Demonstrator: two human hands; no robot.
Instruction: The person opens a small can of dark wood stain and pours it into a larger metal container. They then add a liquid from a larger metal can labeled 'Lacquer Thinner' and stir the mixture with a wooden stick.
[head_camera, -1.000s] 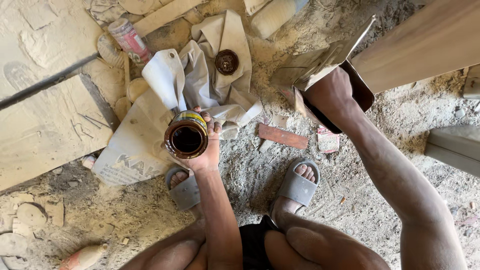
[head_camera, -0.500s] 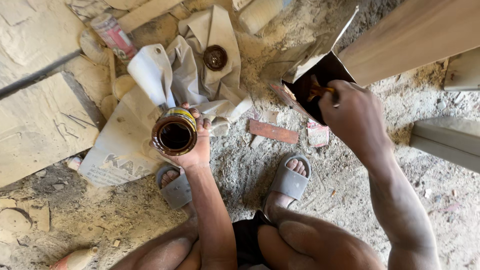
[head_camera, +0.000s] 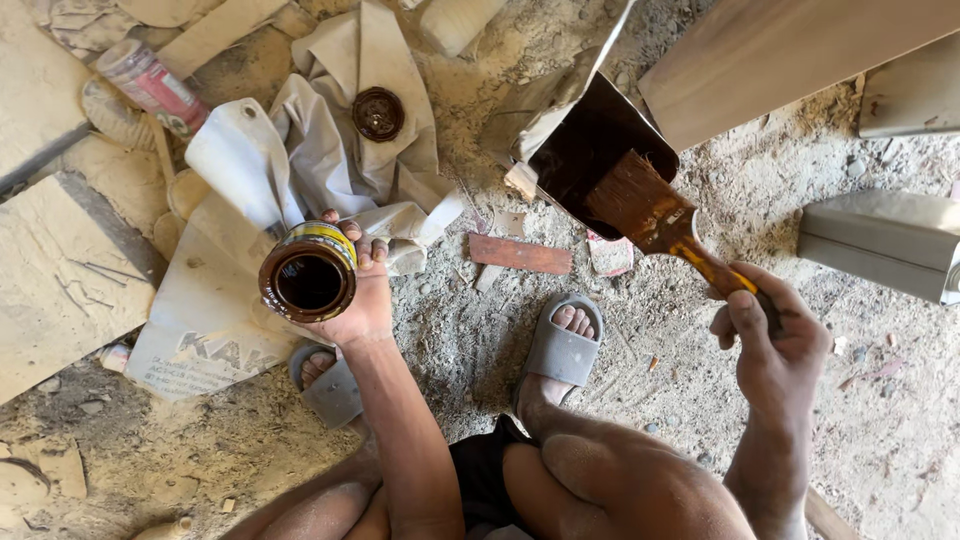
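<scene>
My left hand (head_camera: 362, 300) grips an open round tin (head_camera: 309, 273) of dark brown liquid, held up with its mouth facing me. My right hand (head_camera: 770, 335) holds a paintbrush (head_camera: 660, 222) by its orange handle, the stained bristles pointing up-left at the dark-coated end of a wooden plank (head_camera: 780, 55). The tin's dark lid (head_camera: 378, 113) lies on a crumpled white sack (head_camera: 330, 150) beyond the tin.
I squat on dusty, gravelly ground, my feet in grey sandals (head_camera: 562, 345). A red-labelled can (head_camera: 152, 85) lies upper left beside flat stone slabs (head_camera: 60, 270). A small reddish wood strip (head_camera: 520, 254) lies on the ground. A grey profiled piece (head_camera: 880, 250) sits at right.
My right hand has drawn back from the plank's end and down to the right, bringing the brush fully into sight. The tin in my left hand stayed nearly still.
</scene>
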